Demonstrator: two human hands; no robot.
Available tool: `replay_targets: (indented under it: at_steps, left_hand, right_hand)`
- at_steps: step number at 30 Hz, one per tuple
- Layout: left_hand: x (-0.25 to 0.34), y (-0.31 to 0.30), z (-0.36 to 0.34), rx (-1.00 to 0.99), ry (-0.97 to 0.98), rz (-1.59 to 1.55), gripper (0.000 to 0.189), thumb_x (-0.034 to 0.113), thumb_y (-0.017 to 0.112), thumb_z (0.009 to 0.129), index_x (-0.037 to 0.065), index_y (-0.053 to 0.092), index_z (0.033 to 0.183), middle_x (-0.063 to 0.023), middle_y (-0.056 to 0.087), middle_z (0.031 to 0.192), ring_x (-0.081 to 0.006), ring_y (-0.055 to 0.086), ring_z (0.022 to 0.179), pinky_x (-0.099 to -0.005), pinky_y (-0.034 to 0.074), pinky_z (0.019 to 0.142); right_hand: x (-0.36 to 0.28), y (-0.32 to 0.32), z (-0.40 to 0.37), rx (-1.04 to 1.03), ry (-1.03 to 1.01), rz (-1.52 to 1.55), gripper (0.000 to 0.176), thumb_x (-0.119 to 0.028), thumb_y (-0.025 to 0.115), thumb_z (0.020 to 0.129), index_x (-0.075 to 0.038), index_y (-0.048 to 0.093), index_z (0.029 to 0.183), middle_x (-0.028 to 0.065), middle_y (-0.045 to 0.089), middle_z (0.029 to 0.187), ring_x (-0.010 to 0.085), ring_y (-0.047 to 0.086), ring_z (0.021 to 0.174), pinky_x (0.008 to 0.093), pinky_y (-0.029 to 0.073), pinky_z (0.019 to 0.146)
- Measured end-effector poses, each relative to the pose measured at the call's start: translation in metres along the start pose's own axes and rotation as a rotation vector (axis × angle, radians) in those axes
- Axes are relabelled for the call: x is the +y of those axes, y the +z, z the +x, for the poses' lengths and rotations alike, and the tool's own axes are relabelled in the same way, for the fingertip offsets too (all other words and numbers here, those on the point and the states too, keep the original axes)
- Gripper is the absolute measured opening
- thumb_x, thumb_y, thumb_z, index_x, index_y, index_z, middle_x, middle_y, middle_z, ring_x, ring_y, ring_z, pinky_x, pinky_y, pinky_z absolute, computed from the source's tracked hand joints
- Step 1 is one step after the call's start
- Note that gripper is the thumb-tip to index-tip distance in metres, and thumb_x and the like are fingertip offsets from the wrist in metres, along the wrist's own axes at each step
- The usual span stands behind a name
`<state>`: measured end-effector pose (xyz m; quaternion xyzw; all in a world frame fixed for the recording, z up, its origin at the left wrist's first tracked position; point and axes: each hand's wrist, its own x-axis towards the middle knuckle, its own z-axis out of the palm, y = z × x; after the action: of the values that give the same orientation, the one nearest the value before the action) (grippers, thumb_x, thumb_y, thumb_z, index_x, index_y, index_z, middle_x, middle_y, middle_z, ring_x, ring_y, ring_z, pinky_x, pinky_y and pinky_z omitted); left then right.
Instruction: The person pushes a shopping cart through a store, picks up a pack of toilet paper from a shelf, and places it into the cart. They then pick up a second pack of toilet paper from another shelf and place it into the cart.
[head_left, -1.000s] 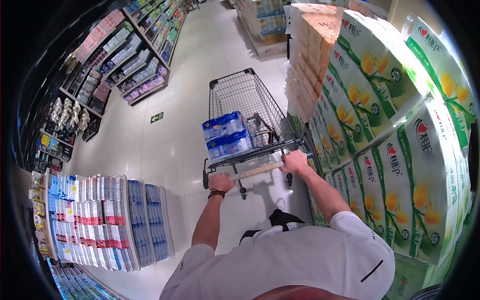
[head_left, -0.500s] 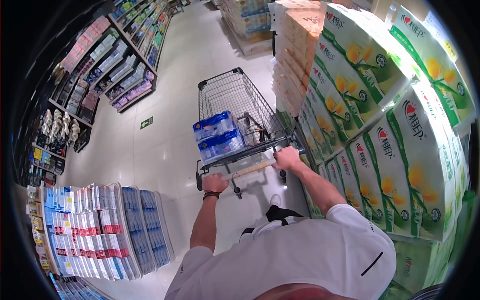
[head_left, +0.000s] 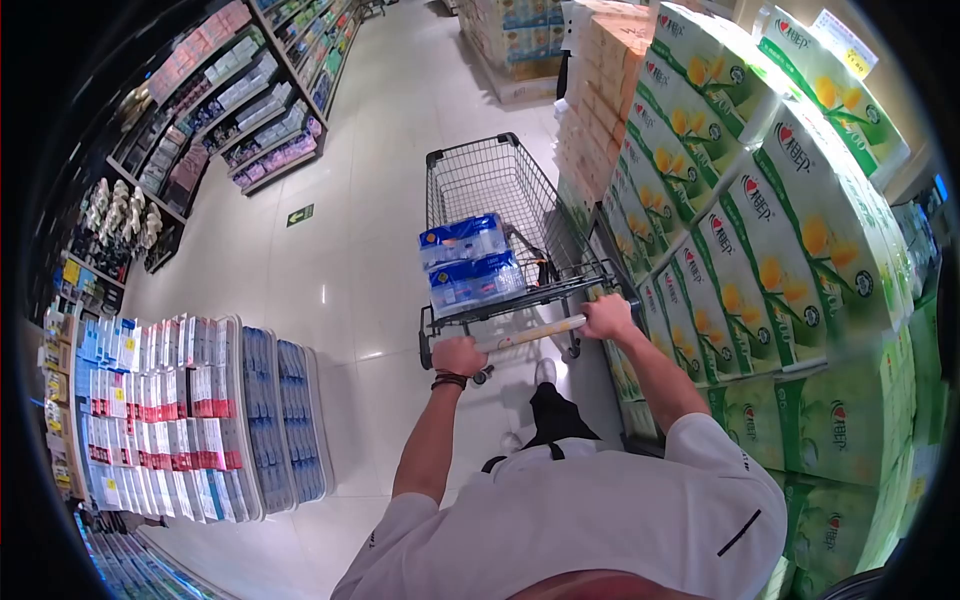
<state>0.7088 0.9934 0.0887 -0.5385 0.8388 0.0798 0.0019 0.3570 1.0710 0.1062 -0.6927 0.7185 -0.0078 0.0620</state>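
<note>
Both of my hands are wrapped around the handle of a wire shopping cart [head_left: 560, 190]. My left hand [head_left: 460, 357], with dark bands at the wrist, grips the left end of the pale handlebar [head_left: 535, 333]. Near the right end, my right hand [head_left: 608, 317] is closed on the same bar. Two blue-and-clear plastic-wrapped packs [head_left: 470, 283] are stacked at the near left of the cart; their exact contents are hard to make out. Beside them, a dark folded part [head_left: 540, 265] shows inside the cart.
Tall stacks of green-and-white tissue packs [head_left: 760, 230] stand close along the right. A display of boxed goods [head_left: 170, 400] is at the lower left, and stocked shelves [head_left: 240, 100] line the upper left. The tiled aisle floor [head_left: 370, 200] runs ahead, with a green floor arrow [head_left: 300, 215].
The cart and both hands appear slightly farther right in view. The tissue stacks and the left display have shifted as I move along the aisle. Both hands keep their grip.
</note>
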Motion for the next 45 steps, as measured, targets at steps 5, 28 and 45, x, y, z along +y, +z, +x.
replay_targets:
  at_steps: [5, 28, 45]
  left_hand:
    - [0.003, 0.008, -0.061, -0.024, 0.001, -0.011, 0.031, 0.040, 0.069, 0.072, 0.015, 0.079, 0.087, -0.0134, 0.075, 0.083, -0.0337, 0.074, 0.079, -0.0461, 0.059, 0.073]
    - [0.019, 0.028, -0.282, -0.027, 0.006, 0.119, 0.032, 0.046, 0.067, 0.074, 0.017, 0.079, 0.081, -0.0125, 0.074, 0.078, -0.0328, 0.074, 0.076, -0.0452, 0.059, 0.070]
    - [0.074, 0.068, -0.470, 0.002, 0.045, 0.138, 0.032, 0.044, 0.065, 0.074, 0.016, 0.078, 0.081, -0.0120, 0.074, 0.075, -0.0331, 0.073, 0.074, -0.0460, 0.058, 0.068]
  right_hand:
    - [-0.017, 0.013, -0.057, -0.012, -0.011, -0.059, 0.034, -0.050, 0.068, 0.072, -0.018, 0.076, 0.078, 0.0129, 0.071, 0.070, 0.0363, 0.072, 0.070, 0.0479, 0.059, 0.066]
    - [-0.088, 0.049, -0.279, 0.036, -0.039, 0.059, 0.032, -0.043, 0.068, 0.072, -0.015, 0.078, 0.084, 0.0129, 0.074, 0.076, 0.0342, 0.074, 0.074, 0.0457, 0.059, 0.072]
    - [-0.101, 0.064, -0.476, -0.061, -0.025, 0.087, 0.032, -0.042, 0.067, 0.072, -0.015, 0.079, 0.085, 0.0124, 0.075, 0.079, 0.0343, 0.074, 0.078, 0.0458, 0.059, 0.078]
